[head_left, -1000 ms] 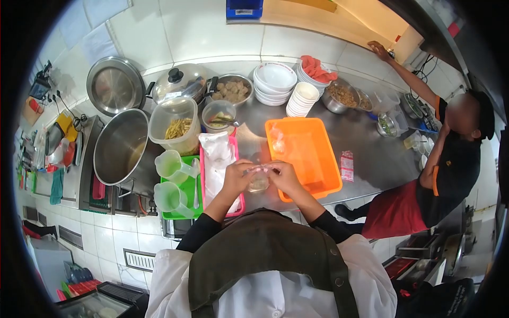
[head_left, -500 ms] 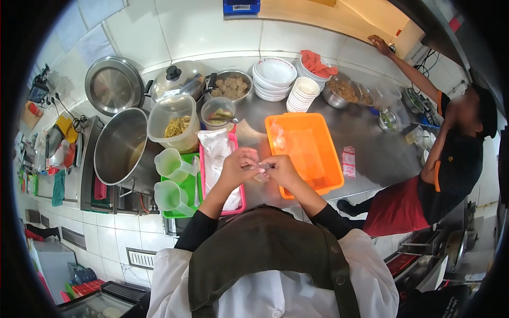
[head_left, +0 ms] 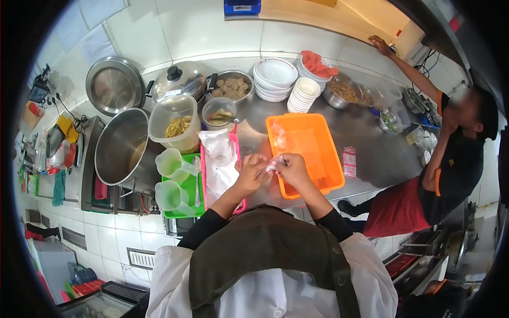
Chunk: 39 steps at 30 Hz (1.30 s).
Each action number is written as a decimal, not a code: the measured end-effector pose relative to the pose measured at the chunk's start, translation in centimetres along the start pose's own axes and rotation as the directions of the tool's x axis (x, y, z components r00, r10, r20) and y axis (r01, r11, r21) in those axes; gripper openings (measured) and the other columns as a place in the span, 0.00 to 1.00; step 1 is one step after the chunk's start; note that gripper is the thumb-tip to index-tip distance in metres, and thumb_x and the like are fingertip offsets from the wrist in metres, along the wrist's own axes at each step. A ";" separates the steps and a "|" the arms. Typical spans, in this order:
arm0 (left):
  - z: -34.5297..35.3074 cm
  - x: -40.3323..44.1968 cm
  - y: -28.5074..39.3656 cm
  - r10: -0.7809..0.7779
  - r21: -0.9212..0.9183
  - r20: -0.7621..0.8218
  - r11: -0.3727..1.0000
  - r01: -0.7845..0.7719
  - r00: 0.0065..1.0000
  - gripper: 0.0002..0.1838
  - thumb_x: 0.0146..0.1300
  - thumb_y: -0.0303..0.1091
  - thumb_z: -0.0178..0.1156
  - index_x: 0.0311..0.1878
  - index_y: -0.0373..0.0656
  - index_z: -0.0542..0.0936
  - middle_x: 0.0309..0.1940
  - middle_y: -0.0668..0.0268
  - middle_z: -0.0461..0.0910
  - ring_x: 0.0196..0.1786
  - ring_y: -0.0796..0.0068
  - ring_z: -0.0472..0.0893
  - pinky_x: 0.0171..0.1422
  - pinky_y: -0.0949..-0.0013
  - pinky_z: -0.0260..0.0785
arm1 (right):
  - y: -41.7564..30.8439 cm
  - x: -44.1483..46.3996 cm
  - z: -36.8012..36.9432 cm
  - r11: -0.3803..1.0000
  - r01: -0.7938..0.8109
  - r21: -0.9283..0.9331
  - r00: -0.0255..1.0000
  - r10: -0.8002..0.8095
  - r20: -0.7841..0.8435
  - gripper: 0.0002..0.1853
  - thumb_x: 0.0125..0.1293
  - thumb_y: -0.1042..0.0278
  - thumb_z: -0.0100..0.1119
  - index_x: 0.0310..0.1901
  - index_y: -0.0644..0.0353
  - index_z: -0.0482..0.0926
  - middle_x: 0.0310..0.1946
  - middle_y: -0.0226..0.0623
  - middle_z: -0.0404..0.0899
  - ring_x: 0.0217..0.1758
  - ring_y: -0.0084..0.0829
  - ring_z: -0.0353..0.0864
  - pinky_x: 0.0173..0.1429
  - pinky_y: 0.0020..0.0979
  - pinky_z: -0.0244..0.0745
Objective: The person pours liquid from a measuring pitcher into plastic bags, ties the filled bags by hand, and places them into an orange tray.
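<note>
My left hand (head_left: pixel 251 174) and my right hand (head_left: pixel 292 169) meet over the counter, between the pink tray (head_left: pixel 239 204) and the orange tub (head_left: pixel 338 179). Both hands are closed around the gathered top of a small clear plastic bag (head_left: pixel 272 165); its lower part is hidden by the fingers. White plastic bags (head_left: pixel 220 169) fill the pink tray beside my left hand. Another small clear bag (head_left: pixel 278 139) lies in the upper left of the orange tub.
Two measuring jugs (head_left: pixel 170 165) and a spoon rest on a green tray (head_left: pixel 188 186) at left, beside a big pot (head_left: pixel 123 148). Bowls (head_left: pixel 275 74) and cups (head_left: pixel 304 95) are stacked behind. A co-worker (head_left: pixel 450 153) stands at right. A pink packet (head_left: pixel 349 162) lies right of the tub.
The small bag, which hung rounded below my fingers, is now mostly hidden. My hands have shifted slightly right, and their fingers have changed position around its top.
</note>
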<state>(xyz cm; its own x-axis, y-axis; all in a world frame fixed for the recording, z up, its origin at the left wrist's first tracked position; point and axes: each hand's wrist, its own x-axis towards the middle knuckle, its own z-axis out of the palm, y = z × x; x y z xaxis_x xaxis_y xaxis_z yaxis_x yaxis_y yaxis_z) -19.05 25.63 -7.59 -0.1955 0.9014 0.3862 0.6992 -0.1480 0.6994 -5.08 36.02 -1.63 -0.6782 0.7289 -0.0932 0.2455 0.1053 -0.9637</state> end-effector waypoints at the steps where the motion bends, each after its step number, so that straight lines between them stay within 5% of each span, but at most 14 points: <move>1: -0.3 0.1 0.7 -0.021 0.037 0.004 0.999 0.021 1.000 0.09 0.57 0.32 0.60 0.41 0.45 0.82 0.54 0.62 0.72 0.61 0.55 0.64 0.64 0.51 0.51 | 0.2 0.1 -0.2 0.998 -0.028 0.054 1.000 0.028 -0.008 0.04 0.64 0.80 0.58 0.37 0.71 0.81 0.23 0.34 0.80 0.20 0.19 0.75 0.24 0.22 0.70; 5: -1.0 0.5 1.1 -0.085 0.126 0.028 0.989 0.081 0.996 0.08 0.59 0.33 0.57 0.40 0.54 0.84 0.55 0.71 0.71 0.62 0.65 0.63 0.59 0.41 0.44 | 0.6 0.6 -0.4 0.989 -0.034 0.142 0.999 0.036 -0.015 0.06 0.61 0.83 0.54 0.32 0.70 0.82 0.20 0.34 0.79 0.18 0.18 0.75 0.22 0.21 0.70; 10: -2.0 0.5 1.3 -0.142 0.204 0.031 0.970 0.133 0.989 0.06 0.59 0.36 0.58 0.35 0.55 0.84 0.54 0.72 0.70 0.63 0.64 0.63 0.57 0.41 0.45 | 0.8 1.1 -0.4 0.976 -0.061 0.211 0.998 0.061 0.005 0.06 0.62 0.83 0.54 0.32 0.70 0.82 0.19 0.34 0.78 0.17 0.19 0.74 0.21 0.22 0.69; 19: -2.3 0.0 0.6 -0.198 0.139 0.043 0.972 0.191 0.979 0.07 0.62 0.40 0.57 0.34 0.56 0.85 0.53 0.73 0.70 0.63 0.64 0.63 0.59 0.43 0.43 | 1.1 1.6 -0.5 0.989 -0.093 0.111 0.995 0.090 0.032 0.04 0.63 0.77 0.60 0.34 0.69 0.83 0.17 0.31 0.77 0.14 0.16 0.71 0.18 0.21 0.64; 22: -2.2 0.1 0.5 -0.245 0.145 0.078 0.962 0.232 0.966 0.08 0.62 0.40 0.58 0.34 0.55 0.85 0.53 0.71 0.70 0.61 0.63 0.64 0.60 0.46 0.46 | 1.6 1.9 -0.6 0.986 -0.127 0.111 0.991 0.122 0.051 0.04 0.62 0.79 0.58 0.35 0.69 0.82 0.19 0.33 0.78 0.17 0.23 0.75 0.21 0.25 0.68; 23: -2.2 0.2 0.5 -0.268 0.153 0.095 0.956 0.252 0.959 0.08 0.61 0.40 0.58 0.34 0.55 0.85 0.53 0.71 0.70 0.61 0.63 0.64 0.60 0.48 0.47 | 1.3 1.6 -0.6 0.998 -0.011 -0.058 1.000 0.012 0.014 0.07 0.62 0.79 0.57 0.40 0.69 0.81 0.25 0.37 0.79 0.23 0.28 0.78 0.28 0.29 0.71; 25: -2.3 0.6 0.7 -0.264 0.152 0.141 0.958 0.243 0.954 0.08 0.61 0.40 0.58 0.37 0.53 0.85 0.52 0.68 0.71 0.59 0.62 0.64 0.61 0.51 0.50 | -0.8 0.0 -0.6 0.898 0.203 -0.391 0.976 -0.220 0.002 0.15 0.61 0.80 0.55 0.50 0.68 0.78 0.36 0.44 0.81 0.35 0.36 0.82 0.41 0.37 0.77; 28: -1.4 0.9 0.0 -0.201 0.055 0.112 0.979 0.196 0.973 0.08 0.56 0.41 0.60 0.34 0.51 0.84 0.49 0.67 0.73 0.57 0.59 0.66 0.55 0.48 0.52 | -8.5 -4.1 0.6 0.238 0.522 -0.819 0.715 -0.646 0.268 0.28 0.61 0.76 0.51 0.65 0.65 0.65 0.57 0.51 0.72 0.59 0.46 0.74 0.63 0.50 0.65; 31: -0.3 1.1 -0.4 -0.017 -0.008 0.199 1.000 0.019 0.980 0.13 0.54 0.40 0.61 0.41 0.45 0.82 0.50 0.60 0.75 0.54 0.54 0.68 0.55 0.50 0.56 | -3.6 -3.7 1.1 0.273 0.598 -0.753 0.762 -0.483 0.430 0.37 0.63 0.67 0.51 0.73 0.62 0.50 0.67 0.52 0.60 0.65 0.50 0.66 0.71 0.54 0.54; 33: 0.1 1.3 -2.0 0.010 0.130 0.312 0.990 -0.053 0.950 0.17 0.53 0.42 0.62 0.43 0.42 0.82 0.48 0.55 0.78 0.50 0.51 0.71 0.55 0.48 0.60 | -2.4 -3.1 0.7 0.388 0.561 -0.731 0.824 -0.344 0.450 0.37 0.62 0.68 0.51 0.73 0.62 0.52 0.62 0.52 0.67 0.62 0.50 0.70 0.67 0.52 0.59; 34: -2.0 1.7 0.1 -0.060 0.151 0.438 0.988 -0.008 0.897 0.16 0.53 0.46 0.62 0.37 0.43 0.83 0.44 0.58 0.80 0.49 0.53 0.72 0.53 0.48 0.61 | -4.2 -2.9 0.5 0.608 0.536 -0.585 0.841 -0.326 0.432 0.37 0.62 0.67 0.50 0.72 0.63 0.53 0.53 0.53 0.75 0.56 0.51 0.75 0.62 0.50 0.64; 35: 1.1 0.7 -3.2 0.239 -0.033 0.138 0.971 -0.236 0.961 0.16 0.52 0.50 0.62 0.33 0.47 0.84 0.43 0.61 0.79 0.50 0.56 0.73 0.52 0.50 0.60 | -1.9 -2.2 0.4 0.604 0.479 -0.637 0.868 -0.215 0.448 0.35 0.63 0.64 0.50 0.72 0.62 0.54 0.39 0.53 0.80 0.41 0.52 0.81 0.48 0.49 0.71; 36: 2.7 0.3 -4.4 0.316 -0.007 0.051 0.949 -0.317 0.947 0.14 0.46 0.50 0.65 0.32 0.54 0.86 0.38 0.62 0.80 0.50 0.53 0.73 0.50 0.48 0.60 | -2.8 -2.9 0.0 0.442 0.466 -0.766 0.877 -0.117 0.466 0.31 0.64 0.61 0.51 0.68 0.62 0.60 0.30 0.53 0.81 0.29 0.53 0.81 0.35 0.51 0.74; 39: 0.8 -0.2 -0.9 0.096 0.089 0.226 0.989 -0.119 0.969 0.07 0.53 0.45 0.62 0.30 0.57 0.84 0.54 0.68 0.69 0.63 0.58 0.63 0.55 0.31 0.50 | -5.3 -4.1 -0.2 0.382 0.458 -0.803 0.873 -0.023 0.487 0.20 0.65 0.62 0.48 0.54 0.65 0.71 0.30 0.56 0.81 0.29 0.55 0.81 0.36 0.52 0.75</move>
<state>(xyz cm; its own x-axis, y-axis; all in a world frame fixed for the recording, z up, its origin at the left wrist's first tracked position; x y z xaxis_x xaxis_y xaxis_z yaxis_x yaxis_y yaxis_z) -19.10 25.91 -8.76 0.0331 0.9516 0.3054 0.7761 -0.2170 0.5920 -3.45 32.58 3.91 -0.9353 0.3043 -0.1807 0.3390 0.9170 -0.2101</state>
